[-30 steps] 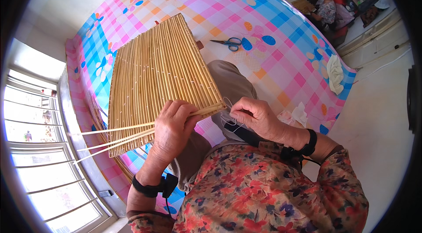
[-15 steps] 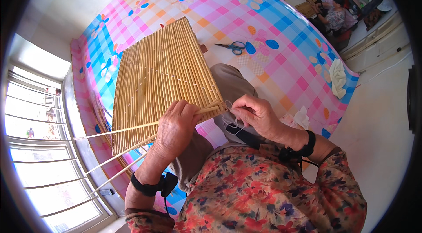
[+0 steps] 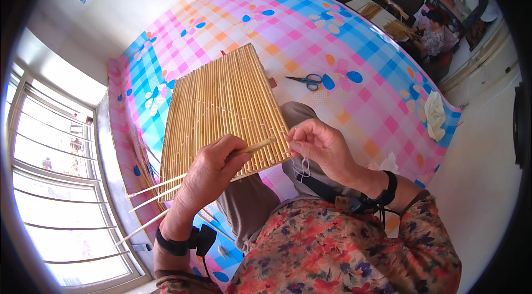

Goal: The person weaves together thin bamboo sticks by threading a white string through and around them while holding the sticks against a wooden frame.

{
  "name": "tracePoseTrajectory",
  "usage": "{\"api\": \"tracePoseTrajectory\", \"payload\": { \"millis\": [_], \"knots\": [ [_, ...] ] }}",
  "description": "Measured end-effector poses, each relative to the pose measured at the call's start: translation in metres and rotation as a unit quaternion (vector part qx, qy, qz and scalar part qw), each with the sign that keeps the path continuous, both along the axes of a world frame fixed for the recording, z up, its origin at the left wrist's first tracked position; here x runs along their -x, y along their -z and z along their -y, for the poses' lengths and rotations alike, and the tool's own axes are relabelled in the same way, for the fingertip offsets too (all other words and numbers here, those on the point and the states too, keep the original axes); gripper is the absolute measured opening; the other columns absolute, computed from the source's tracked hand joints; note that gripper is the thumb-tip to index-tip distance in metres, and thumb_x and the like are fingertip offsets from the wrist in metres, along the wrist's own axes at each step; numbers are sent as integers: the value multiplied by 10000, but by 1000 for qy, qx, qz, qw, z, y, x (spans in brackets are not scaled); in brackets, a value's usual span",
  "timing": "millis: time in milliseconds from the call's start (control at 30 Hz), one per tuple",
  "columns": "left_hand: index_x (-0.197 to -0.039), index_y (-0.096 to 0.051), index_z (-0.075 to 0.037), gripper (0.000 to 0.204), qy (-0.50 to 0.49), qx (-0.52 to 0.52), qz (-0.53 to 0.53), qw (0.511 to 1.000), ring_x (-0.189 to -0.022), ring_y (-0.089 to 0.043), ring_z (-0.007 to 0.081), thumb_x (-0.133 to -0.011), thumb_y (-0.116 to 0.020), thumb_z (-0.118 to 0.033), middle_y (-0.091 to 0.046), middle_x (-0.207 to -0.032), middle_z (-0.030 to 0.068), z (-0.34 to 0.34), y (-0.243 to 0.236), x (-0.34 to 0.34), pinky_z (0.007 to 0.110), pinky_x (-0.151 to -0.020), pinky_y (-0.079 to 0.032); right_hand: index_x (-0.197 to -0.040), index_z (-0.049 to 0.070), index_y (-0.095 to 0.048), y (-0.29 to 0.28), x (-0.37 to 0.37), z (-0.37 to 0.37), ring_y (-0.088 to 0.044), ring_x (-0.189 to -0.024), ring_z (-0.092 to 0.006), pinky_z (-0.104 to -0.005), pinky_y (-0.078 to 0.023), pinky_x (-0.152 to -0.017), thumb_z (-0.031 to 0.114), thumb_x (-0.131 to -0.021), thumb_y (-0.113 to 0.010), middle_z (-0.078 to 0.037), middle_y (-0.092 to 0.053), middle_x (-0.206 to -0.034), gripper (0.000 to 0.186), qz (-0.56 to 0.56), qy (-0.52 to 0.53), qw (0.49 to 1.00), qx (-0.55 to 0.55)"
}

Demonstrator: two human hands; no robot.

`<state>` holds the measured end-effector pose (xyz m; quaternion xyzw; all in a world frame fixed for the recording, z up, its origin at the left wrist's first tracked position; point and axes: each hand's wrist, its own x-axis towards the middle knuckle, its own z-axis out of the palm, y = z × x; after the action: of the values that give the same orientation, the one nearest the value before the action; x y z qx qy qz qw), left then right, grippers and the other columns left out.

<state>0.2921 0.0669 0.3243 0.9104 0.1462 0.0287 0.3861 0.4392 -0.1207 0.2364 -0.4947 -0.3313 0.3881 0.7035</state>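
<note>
A yellow mat [image 3: 213, 105] of narrow straw-like rods rests over my lap, its near right corner beside my hands. My left hand [image 3: 219, 164] grips a few loose pale strips [image 3: 258, 144], whose long ends reach out to the lower left. My right hand [image 3: 318, 150] is closed in a pinch at the mat's right edge, on a thin white cord [image 3: 302, 169] that dangles in loops below my fingers. Blue-handled scissors [image 3: 311, 82] lie on the checked plastic sheet beyond the mat.
The checked sheet [image 3: 377, 100] covers the raised surface I sit on. A white cloth [image 3: 435, 115] lies at its right edge, a barred window [image 3: 52, 144] is at left, more strips [image 3: 141, 166] lie beside it. Another person [image 3: 432, 36] sits among straw bundles at back right.
The mat has shifted slightly right and down in the view. My left hand has moved lower and left with the strips, their right ends now standing a little away from the mat's corner.
</note>
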Motion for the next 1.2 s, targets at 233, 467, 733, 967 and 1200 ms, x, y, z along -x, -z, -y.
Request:
{"api": "tracePoseTrajectory", "payload": {
  "millis": [233,467,733,967,1200],
  "knots": [
    [-973,-603,-16,140,5,47,-16,999,-626,-546,135,-925,-618,-147,-558,-697,65,-2,-6,-3,310,-574,-444,-987,12,-523,-11,-3,-27,-645,-906,-141,-256,-549,-811,30,-946,-581,-124,-569,-1111,74,-33,11,997,-64],
    [-1133,-571,-43,204,16,113,0,993,-642,-548,107,-945,-572,-120,-574,-713,55,-2,6,-7,291,-587,-444,-971,14,-530,-8,-3,-26,-673,-846,-150,-258,-562,-766,36,-939,-597,-86,-626,-960,77,-40,7,997,-61],
    [-1222,-553,-58,266,45,46,52,997,-694,-570,114,-956,-537,-69,-623,-828,55,-1,22,-12,276,-630,-465,-965,16,-539,1,1,-17,-680,-803,-147,-252,-564,-734,41,-934,-607,-68,-635,-888,78,-36,53,997,-44],
    [-1205,-565,-30,265,32,72,42,996,-660,-530,85,-943,-571,-70,-606,-850,46,4,27,-11,262,-618,-455,-961,-4,-541,1,2,-18,-689,-787,-172,-266,-589,-731,15,-930,-598,-63,-608,-880,68,-57,72,995,-49],
    [-1022,-596,-5,205,-25,73,-59,995,-642,-463,73,-887,-675,-138,-512,-710,-5,4,19,-14,262,-585,-408,-959,-4,-538,7,1,-19,-671,-854,-163,-322,-611,-770,6,-933,-585,-69,-593,-917,55,-53,92,993,-46]
  ]
}}
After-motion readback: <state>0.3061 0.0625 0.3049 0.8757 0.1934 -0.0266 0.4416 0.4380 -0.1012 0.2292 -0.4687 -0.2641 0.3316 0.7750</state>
